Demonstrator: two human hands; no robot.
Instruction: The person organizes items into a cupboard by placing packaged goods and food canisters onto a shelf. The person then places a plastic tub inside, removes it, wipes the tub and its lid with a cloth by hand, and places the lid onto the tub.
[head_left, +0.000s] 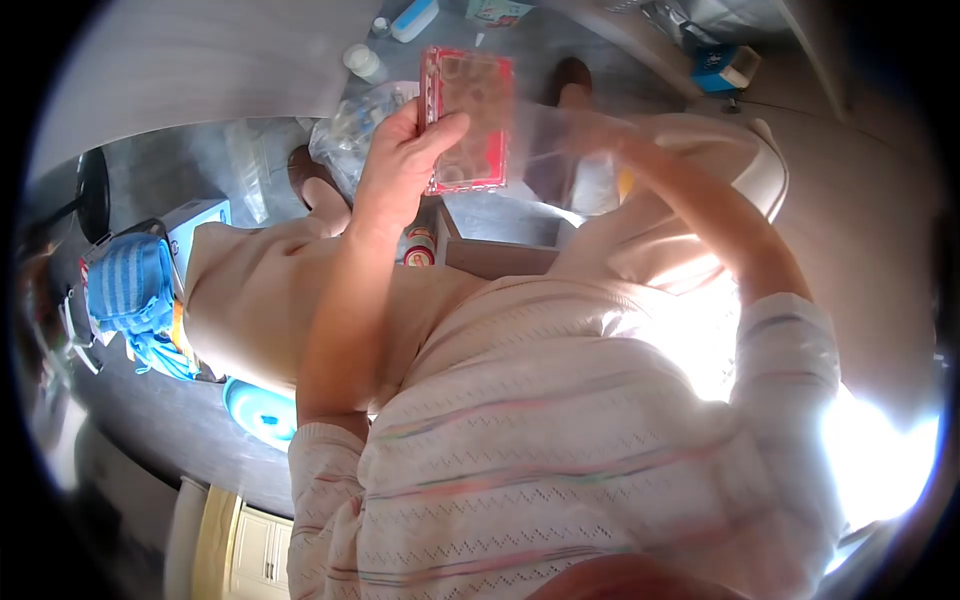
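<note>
Held upright in front of me is a flat red-edged box (468, 122) with a clear face and round shapes behind it. My left hand (408, 145) grips its left side, thumb across the front. To the right of the box, my right hand (590, 135) is smeared by motion, and its fingers cannot be made out. A faint translucent blur lies between that hand and the box. Below the box, an open drawer or box (500, 260) shows between my legs, with a round red item (419, 250) at its left.
A clear plastic bag (355, 135) lies on the floor behind my left hand. White bottles (362, 62) stand beyond it. Blue cloth (130, 283) and a blue basin (262, 408) are at the left. A blue box (722, 68) sits at the upper right.
</note>
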